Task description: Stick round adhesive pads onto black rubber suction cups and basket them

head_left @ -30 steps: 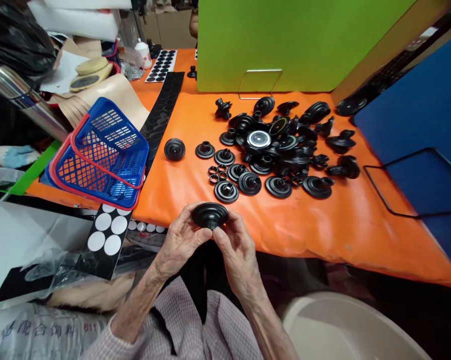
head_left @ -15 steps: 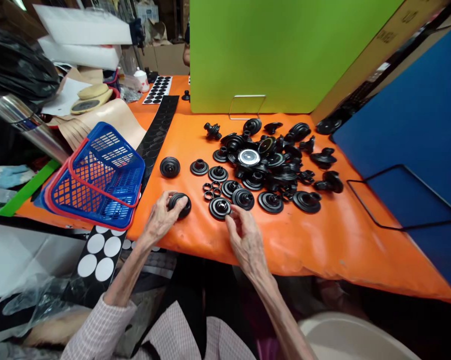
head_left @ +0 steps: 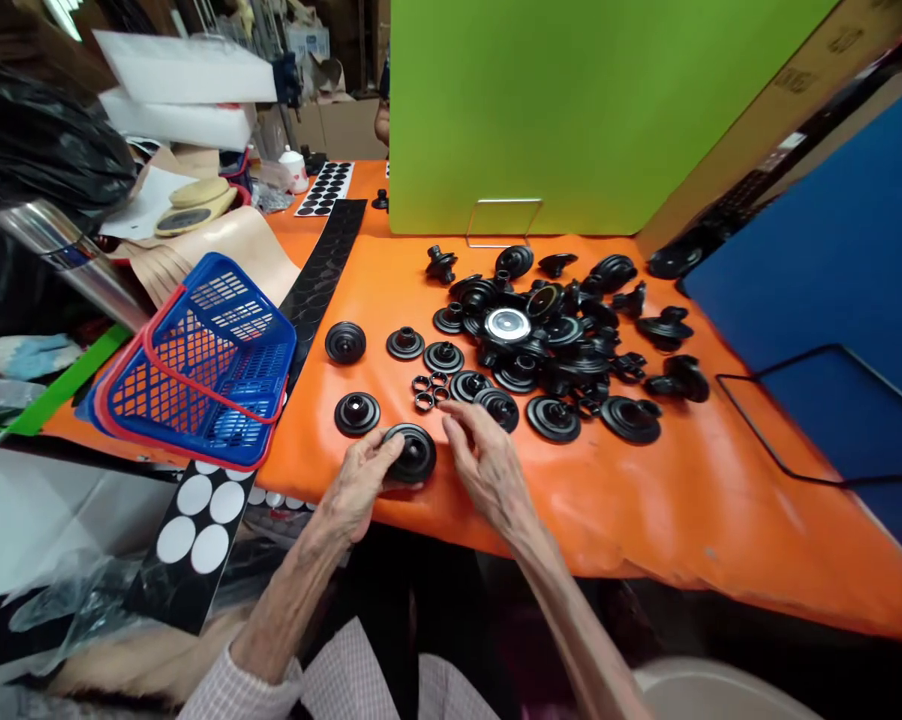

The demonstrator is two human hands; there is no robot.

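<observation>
My left hand (head_left: 359, 482) grips a round black rubber disc (head_left: 413, 452) at the near edge of the orange table (head_left: 646, 500), fingers curled on its left rim. My right hand (head_left: 488, 462) hovers just right of that disc, fingers bent and pinched loosely, touching or nearly touching it; whether it holds anything I cannot make out. Another black disc (head_left: 357, 413) lies flat just left of the held one. A few small black rings (head_left: 430, 388) lie beyond my hands. A big pile of black rubber parts (head_left: 563, 330) spreads across the table's middle.
A blue and red mesh basket (head_left: 211, 365) sits at the left. A black strip with white round stickers (head_left: 196, 510) hangs off the near edge. A green board (head_left: 571, 110) stands behind, a blue board (head_left: 833, 270) at right. Clutter fills the far left.
The left hand set one disc down on the table at left, then took hold of another near the front edge. The right hand moved from the discs toward that piece.
</observation>
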